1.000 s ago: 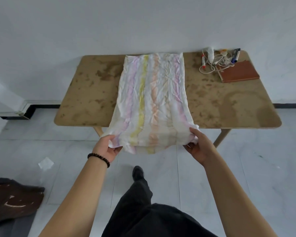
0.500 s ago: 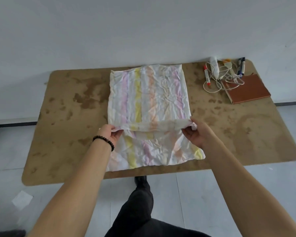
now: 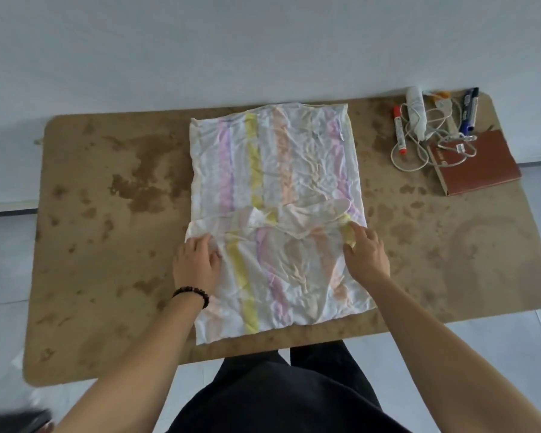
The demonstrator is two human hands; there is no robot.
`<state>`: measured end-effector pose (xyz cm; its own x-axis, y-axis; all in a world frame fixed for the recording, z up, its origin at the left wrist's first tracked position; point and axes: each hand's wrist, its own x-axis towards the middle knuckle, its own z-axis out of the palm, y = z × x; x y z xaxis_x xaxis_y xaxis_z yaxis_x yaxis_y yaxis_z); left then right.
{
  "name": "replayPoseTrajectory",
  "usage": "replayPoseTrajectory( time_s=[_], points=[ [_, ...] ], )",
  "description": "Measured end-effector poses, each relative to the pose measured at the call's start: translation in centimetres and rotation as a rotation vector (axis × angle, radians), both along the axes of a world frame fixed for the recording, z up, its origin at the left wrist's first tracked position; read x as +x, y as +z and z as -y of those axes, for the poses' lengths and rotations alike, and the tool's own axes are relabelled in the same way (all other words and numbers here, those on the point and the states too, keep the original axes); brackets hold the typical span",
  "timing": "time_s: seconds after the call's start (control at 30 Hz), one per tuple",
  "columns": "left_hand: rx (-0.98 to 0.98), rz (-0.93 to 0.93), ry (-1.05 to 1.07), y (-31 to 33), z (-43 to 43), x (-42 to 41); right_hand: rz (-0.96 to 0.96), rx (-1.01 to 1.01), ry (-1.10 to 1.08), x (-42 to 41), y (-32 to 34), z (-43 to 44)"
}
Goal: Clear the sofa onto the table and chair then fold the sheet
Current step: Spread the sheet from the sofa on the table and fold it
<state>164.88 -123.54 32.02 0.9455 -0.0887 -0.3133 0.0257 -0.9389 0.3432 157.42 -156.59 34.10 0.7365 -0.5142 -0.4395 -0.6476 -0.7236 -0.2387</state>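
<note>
- So left hand (image 3: 197, 264) is pinching the sheet's (image 3: 275, 157) folded edge.
- Right hand (image 3: 366, 256) is pinching it too, across from the left.
- Table (image 3: 107, 245) is sitting under both.

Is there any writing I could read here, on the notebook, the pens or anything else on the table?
Nothing here can be read.
Brown notebook: a faint mark near its spine, too blurred to read.
Red-capped marker and blue markers: any print is too small.
White tube: no legible print.
Striped sheet: coloured stripes only, no text.
</note>
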Motion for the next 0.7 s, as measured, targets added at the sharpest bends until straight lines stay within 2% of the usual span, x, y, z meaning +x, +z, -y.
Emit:
replayPoseTrajectory(
  time_s=[0.07,0.17,0.3,0.33,0.47,0.6,0.7],
  points=[
    [0.006,0.034,0.005,0.0,0.2,0.4,-0.079,-0.084,0.032,0.4,-0.2,0.6],
    [0.071,0.107,-0.048,0.1,0.4,1.7,0.032,-0.222,0.116,2.2,-0.1,1.2],
    [0.21,0.119,-0.15,0.4,0.0,2.8,0.231,-0.214,0.57,4.2,-0.3,2.4],
    [0.228,0.14,-0.155,0.6,-0.1,3.0,0.249,-0.234,0.573,4.6,-0.4,3.0],
    [0.136,0.229,0.025,1.5,0.3,4.7,0.163,-0.25,0.249,6.4,-0.4,5.7],
    [0.176,0.16,-0.012,1.1,1.5,6.8,0.094,-0.279,0.278,7.6,-0.5,6.9],
    [0.18,0.142,-0.045,0.6,2.2,8.4,0.042,-0.229,0.187,8.6,-0.5,7.4]
  ],
)
